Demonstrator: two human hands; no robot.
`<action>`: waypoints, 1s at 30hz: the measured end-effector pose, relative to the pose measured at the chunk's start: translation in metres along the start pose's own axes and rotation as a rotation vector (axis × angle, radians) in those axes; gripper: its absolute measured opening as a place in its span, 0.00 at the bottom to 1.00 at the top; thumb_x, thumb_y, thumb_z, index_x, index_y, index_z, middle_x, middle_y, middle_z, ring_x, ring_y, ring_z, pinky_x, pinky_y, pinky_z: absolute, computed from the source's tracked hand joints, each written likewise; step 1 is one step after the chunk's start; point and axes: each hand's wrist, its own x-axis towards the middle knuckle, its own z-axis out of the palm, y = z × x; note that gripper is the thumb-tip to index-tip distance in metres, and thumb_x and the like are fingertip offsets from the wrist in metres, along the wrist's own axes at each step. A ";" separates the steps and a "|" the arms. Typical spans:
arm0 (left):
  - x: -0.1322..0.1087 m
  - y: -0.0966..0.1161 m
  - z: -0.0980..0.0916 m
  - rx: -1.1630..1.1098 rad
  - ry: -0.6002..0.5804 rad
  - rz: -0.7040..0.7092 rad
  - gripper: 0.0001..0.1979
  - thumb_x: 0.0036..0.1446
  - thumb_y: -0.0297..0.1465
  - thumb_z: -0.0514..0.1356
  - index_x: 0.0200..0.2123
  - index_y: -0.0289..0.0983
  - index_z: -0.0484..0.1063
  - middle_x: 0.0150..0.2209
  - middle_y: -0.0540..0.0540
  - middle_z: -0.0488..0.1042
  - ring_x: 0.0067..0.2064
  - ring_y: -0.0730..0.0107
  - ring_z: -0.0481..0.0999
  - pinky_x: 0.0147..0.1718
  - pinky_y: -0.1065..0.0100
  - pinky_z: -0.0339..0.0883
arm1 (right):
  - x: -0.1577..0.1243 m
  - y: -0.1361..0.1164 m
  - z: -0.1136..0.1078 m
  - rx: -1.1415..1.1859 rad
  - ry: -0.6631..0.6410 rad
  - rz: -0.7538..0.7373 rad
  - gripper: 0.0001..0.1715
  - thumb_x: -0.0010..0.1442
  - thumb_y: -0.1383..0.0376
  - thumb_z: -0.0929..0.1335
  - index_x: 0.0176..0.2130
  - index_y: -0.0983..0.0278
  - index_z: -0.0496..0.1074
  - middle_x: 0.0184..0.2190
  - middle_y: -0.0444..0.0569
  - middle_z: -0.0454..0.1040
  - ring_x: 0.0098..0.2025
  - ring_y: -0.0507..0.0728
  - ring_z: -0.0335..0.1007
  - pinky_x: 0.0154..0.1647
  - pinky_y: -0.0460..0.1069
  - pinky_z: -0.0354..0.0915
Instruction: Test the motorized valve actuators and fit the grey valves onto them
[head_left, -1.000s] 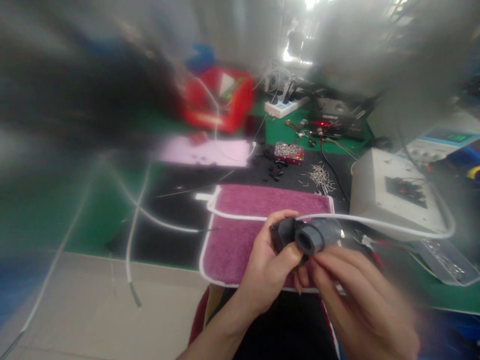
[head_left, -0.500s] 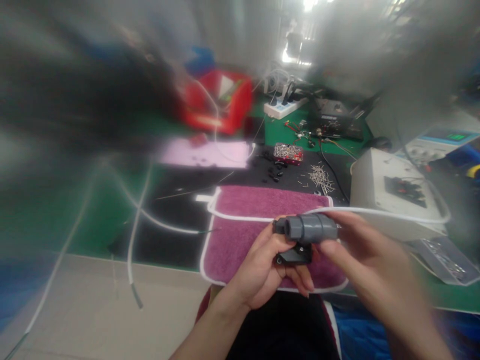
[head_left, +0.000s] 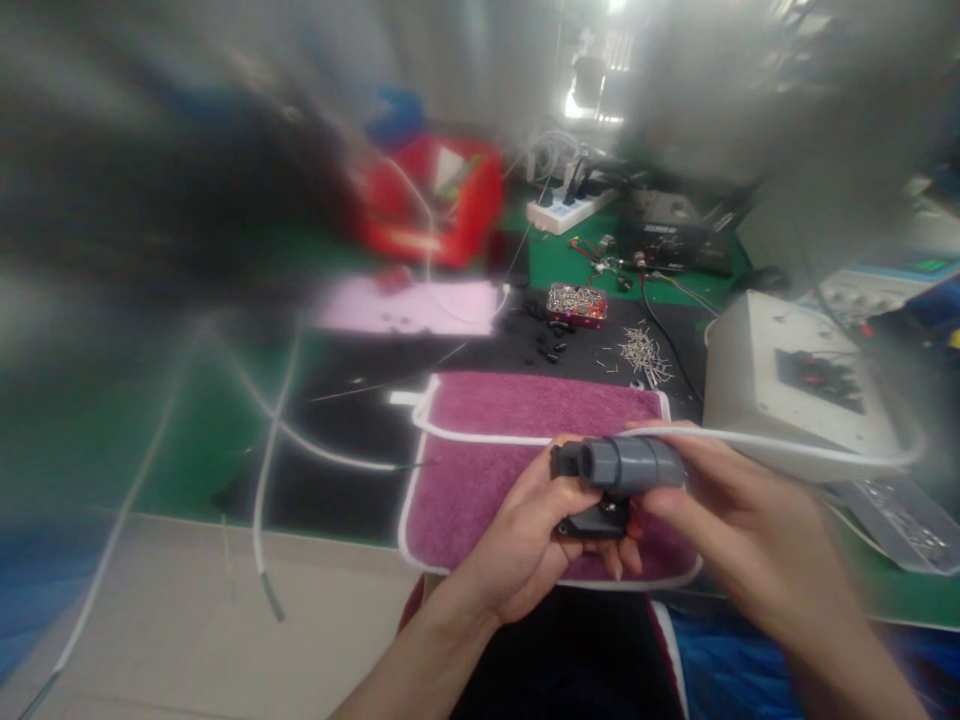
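Observation:
My left hand (head_left: 517, 535) is closed around a black plastic housing (head_left: 592, 522) with small screws, the thumb lying along its upper side. Across the top of the housing sits a grey cylindrical connector sleeve (head_left: 637, 466), roughly level, its open ring end toward the left. My right hand (head_left: 739, 520) pinches the sleeve's right end, thumb in front and fingers behind. A white cable (head_left: 787, 448) passes by the right fingers and loops off right. Whether it enters the sleeve is hidden. Beneath both hands lies a purple towel (head_left: 480, 500) with white edging.
Loose metal pins (head_left: 645, 355) and a tin of pins (head_left: 576, 304) lie beyond the towel. A white box-shaped device (head_left: 757, 370) and a clear tray (head_left: 900, 525) stand right. White cables (head_left: 266, 500) hang at left; a red bin (head_left: 480, 210) is behind.
Both hands, with the grey sleeve and black housing, have shifted slightly right and down in the view. The white cable at right sits a little lower. Both grips look the same.

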 end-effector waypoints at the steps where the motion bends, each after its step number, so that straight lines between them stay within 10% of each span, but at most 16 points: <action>1: 0.000 0.000 0.000 -0.002 -0.007 -0.002 0.18 0.66 0.32 0.60 0.53 0.32 0.58 0.33 0.39 0.78 0.31 0.61 0.81 0.29 0.71 0.73 | 0.000 0.000 0.001 0.010 0.009 0.002 0.15 0.67 0.60 0.74 0.52 0.61 0.82 0.47 0.46 0.80 0.49 0.59 0.79 0.58 0.48 0.73; 20: -0.003 0.002 0.003 0.110 0.092 0.030 0.31 0.59 0.25 0.66 0.63 0.37 0.58 0.41 0.42 0.77 0.35 0.64 0.80 0.31 0.71 0.73 | -0.014 0.002 0.004 0.169 -0.017 0.061 0.26 0.69 0.59 0.77 0.63 0.56 0.75 0.60 0.42 0.74 0.61 0.53 0.72 0.66 0.44 0.64; 26: 0.004 0.006 0.007 0.119 0.301 0.018 0.18 0.58 0.29 0.69 0.51 0.32 0.73 0.45 0.37 0.77 0.40 0.61 0.80 0.33 0.68 0.76 | -0.046 0.041 -0.063 -0.062 0.212 0.246 0.12 0.73 0.53 0.72 0.50 0.56 0.80 0.47 0.40 0.80 0.48 0.52 0.78 0.49 0.44 0.70; 30: 0.008 0.006 0.009 0.079 0.353 0.019 0.22 0.54 0.29 0.72 0.52 0.32 0.77 0.48 0.36 0.78 0.44 0.57 0.81 0.38 0.63 0.80 | -0.083 0.107 -0.129 -0.627 0.355 0.481 0.24 0.72 0.46 0.68 0.48 0.61 0.82 0.40 0.47 0.80 0.37 0.60 0.77 0.39 0.52 0.68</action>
